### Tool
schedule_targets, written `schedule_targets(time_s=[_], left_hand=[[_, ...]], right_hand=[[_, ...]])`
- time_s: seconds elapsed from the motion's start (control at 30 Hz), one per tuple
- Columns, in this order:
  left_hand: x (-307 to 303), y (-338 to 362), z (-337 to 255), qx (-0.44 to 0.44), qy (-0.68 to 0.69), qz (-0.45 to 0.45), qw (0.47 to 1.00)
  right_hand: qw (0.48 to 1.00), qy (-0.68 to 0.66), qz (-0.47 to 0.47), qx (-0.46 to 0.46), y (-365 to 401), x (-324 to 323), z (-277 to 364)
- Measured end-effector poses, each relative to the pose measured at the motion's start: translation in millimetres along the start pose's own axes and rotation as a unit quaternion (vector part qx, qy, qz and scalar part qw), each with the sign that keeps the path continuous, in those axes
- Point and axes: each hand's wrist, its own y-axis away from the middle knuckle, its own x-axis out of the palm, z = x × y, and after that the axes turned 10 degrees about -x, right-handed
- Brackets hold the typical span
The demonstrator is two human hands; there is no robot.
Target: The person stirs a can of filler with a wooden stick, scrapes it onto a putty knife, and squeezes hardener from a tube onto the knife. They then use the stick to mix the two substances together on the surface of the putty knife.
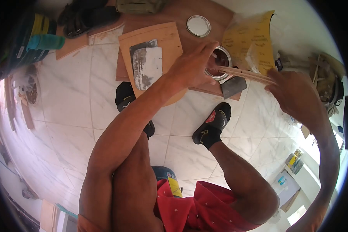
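An uncapped metal can (229, 58) with brownish-red contents stands on the brown board. My left hand (191, 63) is cupped around its left side, thumb and fingers apart at the rim. My right hand (295, 91) is closed on a thin wooden stick (249, 74), which looks split or doubled along its length. The far end of the stick reaches over the rim into the can. Left of the can, a putty-smeared spreader plate (152, 63) lies on a wooden panel (162, 33). Below the can sits a dark grey flat piece (234, 87).
The can's round lid (198, 26) lies on the brown board (216, 15). A curled yellow sandpaper sheet (245, 38) stands at the right. Sandals (91, 19) and a teal bottle (46, 41) are at the upper left. A bucket (164, 174) is between my legs.
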Motion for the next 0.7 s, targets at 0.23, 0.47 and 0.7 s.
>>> schedule_targets(time_s=[0.23,0.47,0.7], left_hand=[[4.9,-0.7,6.3,0.018,0.018,-0.005,1.000],[-1.4,1.0,5.0,0.015,0.031,-0.001,0.999],[4.8,-1.4,11.2,0.038,0.028,-0.044,0.998]], right_hand=[[0.986,0.102,-0.031,-0.131,-46.0,34.6,22.3],[0.978,0.182,-0.005,-0.100,-47.9,-2.2,44.4],[0.966,0.246,-0.041,-0.068,-76.4,21.6,43.7]])
